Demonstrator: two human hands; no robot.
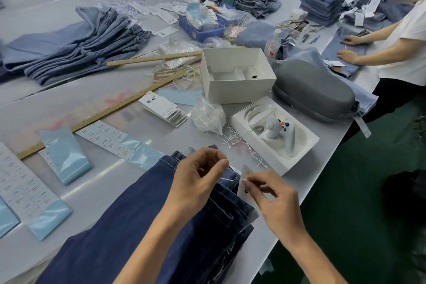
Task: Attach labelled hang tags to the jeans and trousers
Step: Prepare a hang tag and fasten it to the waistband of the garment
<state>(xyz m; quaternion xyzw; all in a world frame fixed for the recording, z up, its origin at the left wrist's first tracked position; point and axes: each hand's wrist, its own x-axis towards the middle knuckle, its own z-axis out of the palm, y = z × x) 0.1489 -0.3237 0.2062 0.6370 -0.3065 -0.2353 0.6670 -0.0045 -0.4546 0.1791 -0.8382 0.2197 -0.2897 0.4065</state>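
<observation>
Dark indigo jeans (147, 221) lie folded at the table's (96, 104) six o'clock edge. The right hand (276, 203) pinches a white hang tag (244, 183) at their three o'clock side, mostly hidden. The left hand (198, 180) hovers curled; whether it grips string is unclear.

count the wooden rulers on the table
2. One wooden ruler lies by the light jeans stack, left of the white box. The other wooden ruler runs diagonally nearer, toward the table's left edge.

Dark jeans (129, 226), white hang tag (244, 183) alongside
</observation>
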